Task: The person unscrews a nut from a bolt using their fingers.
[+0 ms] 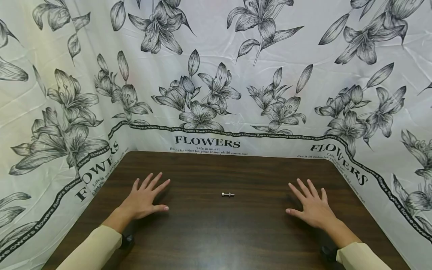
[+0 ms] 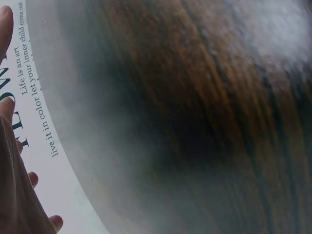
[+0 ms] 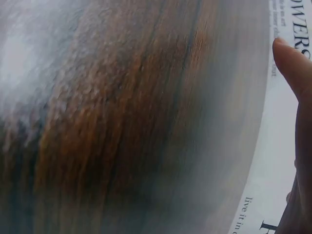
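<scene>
A small metal bolt [image 1: 227, 194] with a nut on its shank lies on its side near the middle of the dark wooden table [image 1: 216, 232]. To its left, my left hand [image 1: 141, 200] is spread with straight fingers and holds nothing. My right hand [image 1: 314, 208] is spread in the same way on the other side, also holding nothing. Both hands are well apart from the bolt. In the left wrist view, part of the left hand [image 2: 14, 180] shows at the left edge. The right hand [image 3: 302, 107] shows at the right edge of the right wrist view; neither wrist view shows the bolt.
A white curtain [image 1: 216, 33] printed with black flowers and lettering hangs behind the table and along both sides. Beige sleeves [image 1: 94, 247] cover the forearms, and a dark band [image 1: 127, 241] sits at the left wrist.
</scene>
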